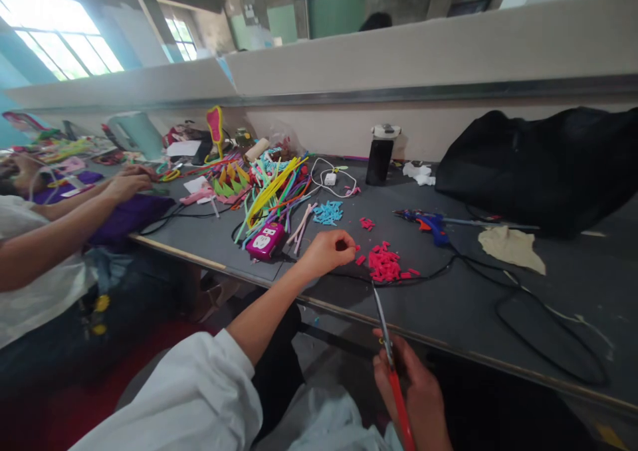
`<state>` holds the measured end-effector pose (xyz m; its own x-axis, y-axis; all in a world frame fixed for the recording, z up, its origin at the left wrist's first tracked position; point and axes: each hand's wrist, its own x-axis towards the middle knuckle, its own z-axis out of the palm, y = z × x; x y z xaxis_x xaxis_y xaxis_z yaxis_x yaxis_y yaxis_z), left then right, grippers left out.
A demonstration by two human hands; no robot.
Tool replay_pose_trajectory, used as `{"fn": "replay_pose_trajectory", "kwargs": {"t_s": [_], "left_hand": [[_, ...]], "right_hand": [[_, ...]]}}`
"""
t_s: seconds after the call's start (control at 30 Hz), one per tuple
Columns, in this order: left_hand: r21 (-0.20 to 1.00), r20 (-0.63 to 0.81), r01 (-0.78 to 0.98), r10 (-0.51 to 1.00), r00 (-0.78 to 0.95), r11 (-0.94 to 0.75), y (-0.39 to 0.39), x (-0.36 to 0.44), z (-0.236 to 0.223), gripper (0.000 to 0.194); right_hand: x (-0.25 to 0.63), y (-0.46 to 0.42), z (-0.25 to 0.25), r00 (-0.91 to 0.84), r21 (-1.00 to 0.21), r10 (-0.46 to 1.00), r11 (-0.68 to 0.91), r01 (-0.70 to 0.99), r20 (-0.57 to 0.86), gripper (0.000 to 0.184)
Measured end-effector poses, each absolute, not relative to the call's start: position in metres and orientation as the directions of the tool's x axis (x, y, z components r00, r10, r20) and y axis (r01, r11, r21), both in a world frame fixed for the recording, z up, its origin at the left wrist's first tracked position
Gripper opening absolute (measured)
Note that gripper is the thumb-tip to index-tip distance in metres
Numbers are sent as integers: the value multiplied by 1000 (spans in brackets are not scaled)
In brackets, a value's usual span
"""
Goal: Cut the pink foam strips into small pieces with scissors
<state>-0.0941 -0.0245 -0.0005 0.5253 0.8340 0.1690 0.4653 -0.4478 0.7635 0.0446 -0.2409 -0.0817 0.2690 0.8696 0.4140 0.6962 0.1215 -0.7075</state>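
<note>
My left hand [329, 253] is over the grey table with thumb and fingertips pinched together on a small red piece [357, 248]. Just right of it lies a pile of short red cut pieces [383, 264], fuzzy like pipe cleaner. Low in front of the table edge, my right hand [416, 388] is closed around scissors [400, 404] with red handles. Their blades point up toward the pile and look nearly closed. Beyond my left hand are a heap of blue pieces [327, 212] and a smaller red cluster [367, 223].
A blue glue gun [433, 226] trails a black cable [503, 285] across the right side. Behind stand a black bottle [379, 159] and a black bag [533, 165]. Left are a purple box [266, 240], long pipe cleaners [274, 195] and another person's hands [130, 180].
</note>
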Motion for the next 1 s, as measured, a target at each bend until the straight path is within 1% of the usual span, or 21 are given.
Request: {"fn": "replay_pose_trajectory", "kwargs": {"t_s": [0.07,0.17,0.33,0.57,0.77,0.87,0.93,1.0], "left_hand": [[788,170,451,852,495,-419,-27,-94,1,8],[818,159,423,861,484,-390,-26,-92,1,11],[916,35,330,865,500,-227,-27,-90,-6,11],[990,-38,138,862,506,-38,-23,-92,-12,23],[990,-45,142,897,439,-20,-20,-93,-13,19],[994,-33,110,909,415,-14,-24,-92,-6,19],[998,-56,13,890,452,57,-33,-90,1,21],[954,-107,-181,838,536,238,-50,-88,6,22]], "right_hand": [[44,-241,-80,272,-729,873,129,672,405,33],[43,-242,-79,278,-746,875,131,652,397,33],[43,-242,-81,281,-754,877,128,644,389,33],[45,-241,-85,275,-774,892,118,623,358,35],[46,-243,-88,269,-757,903,86,648,334,37],[46,-243,-87,263,-717,893,90,691,366,38],[47,-242,-84,280,-685,871,85,723,404,40],[47,-241,-81,312,-652,839,66,755,445,41]]}}
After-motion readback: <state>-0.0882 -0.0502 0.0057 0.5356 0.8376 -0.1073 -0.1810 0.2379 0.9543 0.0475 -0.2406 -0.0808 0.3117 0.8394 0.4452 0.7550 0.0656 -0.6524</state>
